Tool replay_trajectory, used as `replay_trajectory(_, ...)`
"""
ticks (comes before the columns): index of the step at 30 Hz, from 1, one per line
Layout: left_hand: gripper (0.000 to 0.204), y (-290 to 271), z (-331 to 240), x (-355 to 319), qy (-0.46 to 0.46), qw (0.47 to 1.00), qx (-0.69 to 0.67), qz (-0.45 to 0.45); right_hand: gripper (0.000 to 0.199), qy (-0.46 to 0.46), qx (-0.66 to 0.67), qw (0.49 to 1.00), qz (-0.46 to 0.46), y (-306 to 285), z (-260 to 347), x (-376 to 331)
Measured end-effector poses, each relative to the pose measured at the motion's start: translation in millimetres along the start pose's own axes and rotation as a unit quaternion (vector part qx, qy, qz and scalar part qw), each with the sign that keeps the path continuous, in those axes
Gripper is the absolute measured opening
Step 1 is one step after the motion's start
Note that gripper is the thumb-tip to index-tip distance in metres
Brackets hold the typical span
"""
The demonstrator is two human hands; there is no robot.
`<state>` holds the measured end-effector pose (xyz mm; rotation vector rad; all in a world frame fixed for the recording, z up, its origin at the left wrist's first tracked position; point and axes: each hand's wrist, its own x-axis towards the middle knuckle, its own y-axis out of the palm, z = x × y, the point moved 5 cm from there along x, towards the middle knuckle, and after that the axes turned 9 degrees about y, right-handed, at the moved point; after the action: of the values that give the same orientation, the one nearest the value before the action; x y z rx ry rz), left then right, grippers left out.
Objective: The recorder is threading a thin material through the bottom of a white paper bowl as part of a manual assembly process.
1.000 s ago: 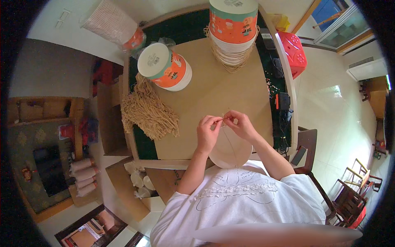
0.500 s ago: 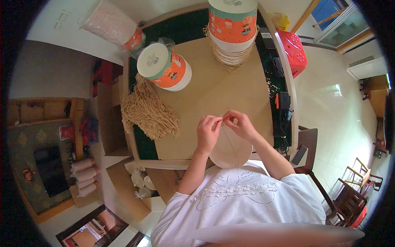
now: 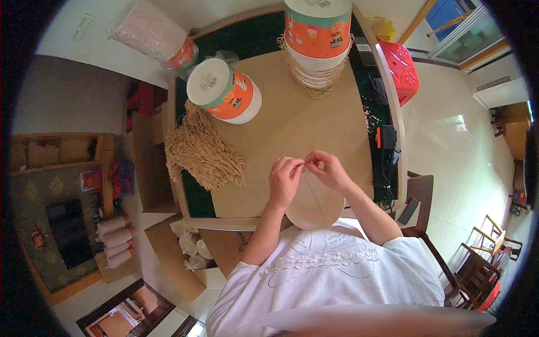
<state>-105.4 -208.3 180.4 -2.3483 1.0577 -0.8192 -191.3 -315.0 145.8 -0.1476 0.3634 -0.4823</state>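
Observation:
A white paper bucket (image 3: 300, 210) rests against my shirt at the table's near edge, its pale inside facing up. A thin cord (image 3: 315, 196) runs across its opening. At the bucket's far rim, my left hand (image 3: 284, 181) and my right hand (image 3: 331, 173) meet with fingertips pinched, apparently on the cord's end; the exact spot is hidden by the fingers. Left of them lies a thick bundle of tan cords (image 3: 205, 151). Behind the bundle, an orange and green printed bucket stack (image 3: 233, 100) stands upside down. A taller bucket stack (image 3: 317, 36), with cords hanging around it, stands farther back.
Brown cardboard (image 3: 281, 123) covers the tabletop. Along the right edge are a black and orange device (image 3: 386, 137), cables and small scattered beads (image 3: 370, 121). Beyond that edge stands a red stool (image 3: 400, 73). A box (image 3: 174, 253) holding white cups sits at lower left.
Hardly anything differs. My fingertips shift very slightly at the bucket's rim, while the bucket and the table's things stay in place.

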Motion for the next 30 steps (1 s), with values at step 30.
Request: replay_trajectory(30,0.008,-0.4,2.0,1.0,-0.026,0.999,0.015,0.025,0.013,-0.197,-0.197,0.948,-0.156,-4.9,24.9,-13.1)
